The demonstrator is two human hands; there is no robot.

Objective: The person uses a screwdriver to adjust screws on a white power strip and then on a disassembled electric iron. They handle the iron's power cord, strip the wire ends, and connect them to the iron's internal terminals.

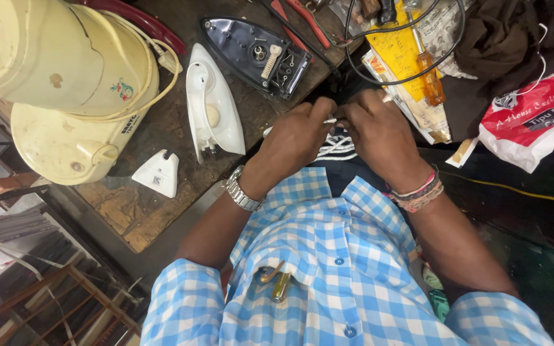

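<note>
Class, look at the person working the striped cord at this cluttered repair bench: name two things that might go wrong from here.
1. Both hands, left hand and right hand, pinch the black-and-white braided cord close together; a slip could nick a finger.
2. The opened iron base and its white iron cover lie loose nearby, so an elbow might knock them off the workbench.
</note>
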